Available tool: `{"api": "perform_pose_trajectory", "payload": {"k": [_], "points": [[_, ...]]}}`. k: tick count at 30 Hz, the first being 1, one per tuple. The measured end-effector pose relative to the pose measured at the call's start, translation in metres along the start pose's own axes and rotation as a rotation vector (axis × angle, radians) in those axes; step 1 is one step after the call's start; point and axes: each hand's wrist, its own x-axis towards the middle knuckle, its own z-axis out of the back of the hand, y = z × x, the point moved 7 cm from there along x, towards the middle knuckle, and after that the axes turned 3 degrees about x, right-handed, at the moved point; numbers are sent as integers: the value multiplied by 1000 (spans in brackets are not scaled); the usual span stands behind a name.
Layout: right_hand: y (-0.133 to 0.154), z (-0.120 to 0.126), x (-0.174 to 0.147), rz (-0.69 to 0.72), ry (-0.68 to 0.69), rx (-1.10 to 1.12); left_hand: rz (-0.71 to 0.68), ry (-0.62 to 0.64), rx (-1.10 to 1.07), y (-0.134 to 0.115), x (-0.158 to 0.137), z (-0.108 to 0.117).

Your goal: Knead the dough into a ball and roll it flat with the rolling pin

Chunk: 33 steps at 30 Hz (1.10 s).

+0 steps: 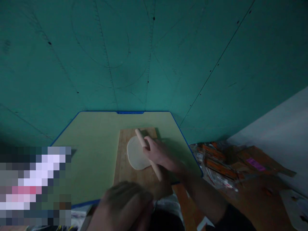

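Note:
A flattened round of pale dough lies on a wooden cutting board. Across the dough's right side runs a slim wooden rolling pin, slanting from the far edge of the board toward me. My right hand is wrapped round the middle of this pin, its palm hiding part of it. Close to the camera, over the near edge of the board, my left hand is raised with curled fingers. It looks somewhat blurred, and whatever its fingers may hold is hidden.
The board rests on a pale table with a blue rim, set against a green wall. To the right, on the floor, lie plastic-wrapped packages and cardboard. A pixelated patch covers the lower left.

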Motion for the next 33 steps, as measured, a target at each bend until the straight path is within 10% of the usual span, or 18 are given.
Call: {"api": "perform_pose_trajectory", "payload": {"k": [10,23,27,33], "points": [[2,-12,83,209,-85,43,-94,320,86,0,61,-105],[103,-54,76,388,-47,97,81,57,271,26,-9,-69],[69,-51,84,450,78,143,10,301,317,21,21,-83],[-24,-33,88,329,107,59,-36,293,252,4,64,-116]]}}
